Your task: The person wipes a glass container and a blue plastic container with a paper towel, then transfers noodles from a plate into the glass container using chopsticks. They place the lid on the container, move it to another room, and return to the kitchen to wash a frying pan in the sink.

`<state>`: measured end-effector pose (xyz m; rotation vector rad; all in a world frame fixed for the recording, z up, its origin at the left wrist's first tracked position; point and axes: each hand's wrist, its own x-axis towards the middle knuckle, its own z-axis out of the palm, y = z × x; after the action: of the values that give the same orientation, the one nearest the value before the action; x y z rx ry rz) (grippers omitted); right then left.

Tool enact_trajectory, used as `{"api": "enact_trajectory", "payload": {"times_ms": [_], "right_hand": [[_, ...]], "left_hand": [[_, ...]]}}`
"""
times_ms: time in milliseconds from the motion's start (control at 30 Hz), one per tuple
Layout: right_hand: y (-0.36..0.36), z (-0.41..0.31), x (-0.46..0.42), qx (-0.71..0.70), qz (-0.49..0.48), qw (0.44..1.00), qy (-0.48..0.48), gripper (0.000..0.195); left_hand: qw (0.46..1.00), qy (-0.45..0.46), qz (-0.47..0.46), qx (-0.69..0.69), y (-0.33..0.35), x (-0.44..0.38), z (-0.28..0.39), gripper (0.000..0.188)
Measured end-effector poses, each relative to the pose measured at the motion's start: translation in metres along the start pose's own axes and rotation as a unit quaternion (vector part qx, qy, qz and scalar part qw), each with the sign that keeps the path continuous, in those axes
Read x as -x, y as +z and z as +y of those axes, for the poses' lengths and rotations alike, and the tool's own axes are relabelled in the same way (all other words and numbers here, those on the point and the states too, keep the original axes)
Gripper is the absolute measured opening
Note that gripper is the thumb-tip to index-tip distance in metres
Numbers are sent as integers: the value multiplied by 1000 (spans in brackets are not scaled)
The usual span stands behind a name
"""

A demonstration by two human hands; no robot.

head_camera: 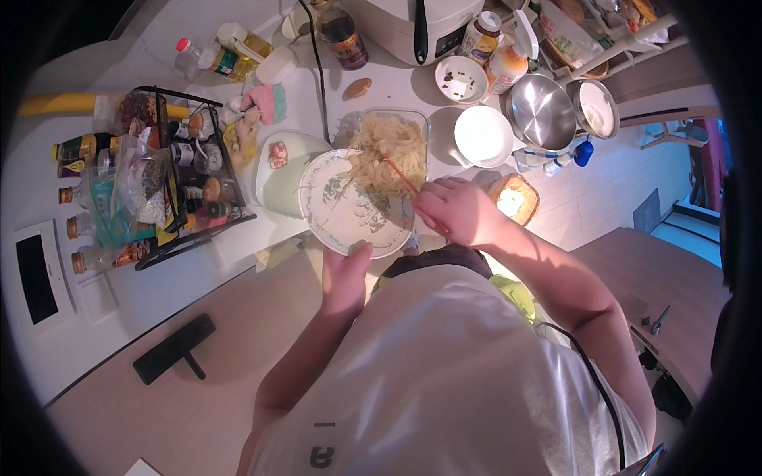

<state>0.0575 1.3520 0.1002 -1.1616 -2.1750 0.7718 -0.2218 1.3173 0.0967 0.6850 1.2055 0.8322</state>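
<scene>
My left hand (346, 271) grips the near rim of a white plate (339, 223) with a printed floral pattern, thumb on top. The plate tilts towards a clear rectangular container (426, 128) heaped with pale shredded food (390, 143). Some shreds cling to the plate's face and bridge its edge. In my right hand (452, 211) is a pair of reddish chopsticks (402, 174), their tips in the shreds. Left of the plate stands a pale green tray (280, 190) holding a small piece of reddish meat (277, 154).
A wire rack (238, 172) packed with jars and bottles stands left. Right are a white bowl (483, 135), a smaller bowl (458, 89) with green bits, and a steel bowl (542, 113). Behind stand a dark sauce bottle (342, 38) and a white appliance (387, 27). A lit bin (524, 199) sits below.
</scene>
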Motion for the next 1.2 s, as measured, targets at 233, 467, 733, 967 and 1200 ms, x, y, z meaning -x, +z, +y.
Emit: {"api": "enact_trajectory", "payload": {"times_ms": [233,467,733,967,1200], "right_hand": [[-4,-17,3,-5,95,995,18,16],[25,-3,-27,48,56,997,-17,13],[7,-6,16,-12,45,999,-25,19],[29,-8,28,38,78,996,-26,19],[14,-7,44,3,91,994,-53,18]], "left_hand": [[999,-7,-2,-51,-2,0,6,60],[999,-10,-28,-25,2,-5,14,61],[999,-4,12,-50,0,-7,23,54],[993,-54,-26,-106,2,-13,63,57],[994,-61,20,-84,14,-14,80,54]]}}
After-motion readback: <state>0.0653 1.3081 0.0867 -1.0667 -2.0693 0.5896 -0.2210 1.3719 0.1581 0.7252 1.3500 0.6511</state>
